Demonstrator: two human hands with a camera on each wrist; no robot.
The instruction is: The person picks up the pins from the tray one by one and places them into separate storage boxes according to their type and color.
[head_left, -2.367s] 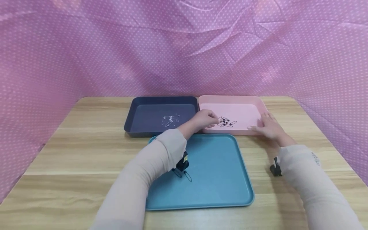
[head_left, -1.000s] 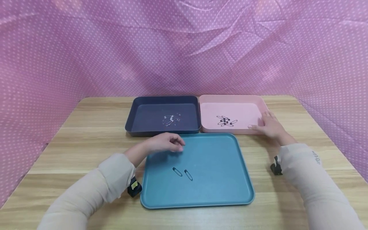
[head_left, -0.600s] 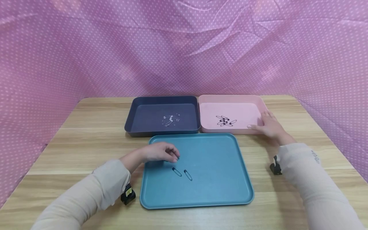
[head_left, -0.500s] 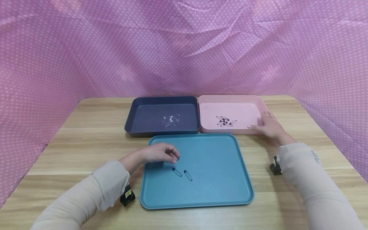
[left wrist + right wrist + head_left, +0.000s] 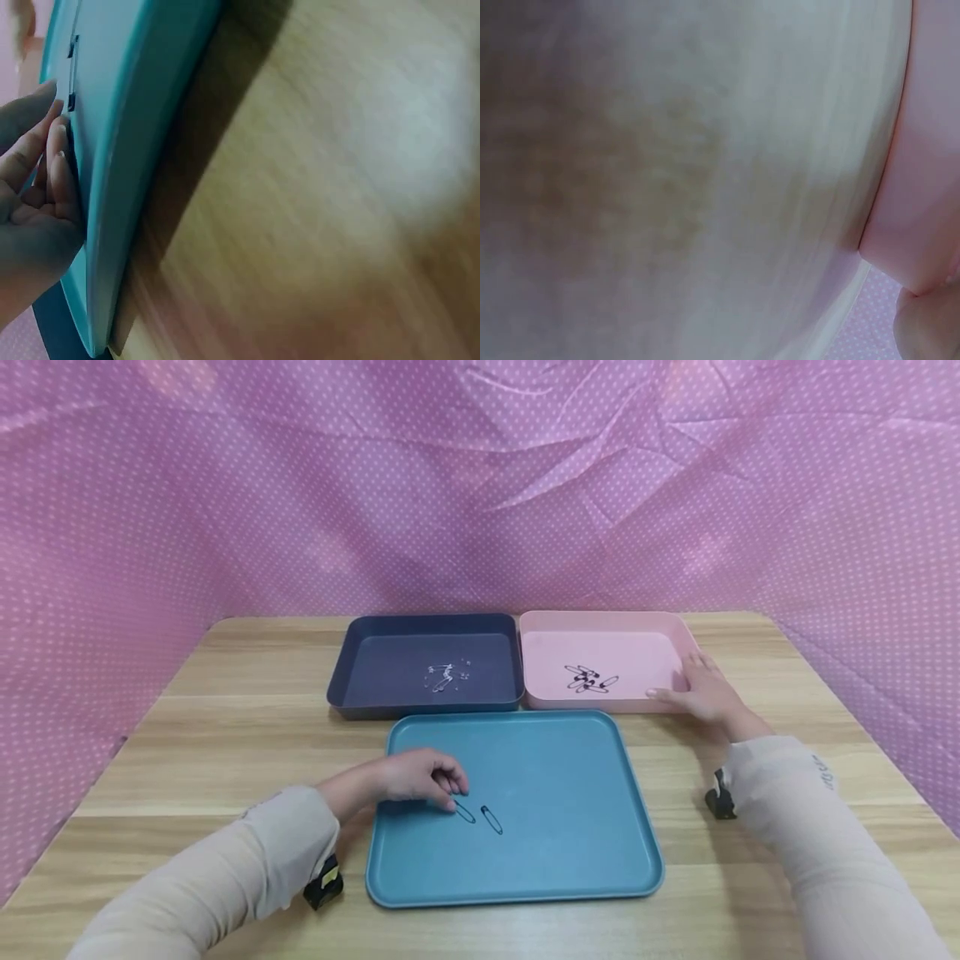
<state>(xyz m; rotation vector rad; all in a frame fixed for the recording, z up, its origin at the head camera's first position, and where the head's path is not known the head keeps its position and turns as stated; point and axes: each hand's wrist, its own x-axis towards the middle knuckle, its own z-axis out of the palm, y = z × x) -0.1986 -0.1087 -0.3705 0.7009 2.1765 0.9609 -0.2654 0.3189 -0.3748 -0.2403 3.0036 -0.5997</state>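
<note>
Two black safety pins lie on the blue-green tray [image 5: 555, 827]. My left hand [image 5: 420, 777] is low over this tray, with thumb and fingertips right at the head of the left safety pin [image 5: 466, 812]. In the left wrist view, the fingertips [image 5: 58, 131] sit close beside a safety pin [image 5: 73, 75]. The other safety pin [image 5: 491, 820] lies just to the right. My right hand [image 5: 705, 693] rests with spread fingers over the right front corner of the pink tray [image 5: 637, 647], which contains several black safety pins [image 5: 588, 679].
Left of the pink tray stands a dark blue tray [image 5: 390, 664] containing several small silver safety pins [image 5: 444, 677]. Both trays stand behind the blue-green one on the wooden table [image 5: 247, 743]. A pink dotted cloth [image 5: 480, 485] hangs behind and along the sides.
My left hand has come back from above the pink tray to the blue-green tray, then lowered to the left safety pin. My right hand has stayed at the pink tray's corner.
</note>
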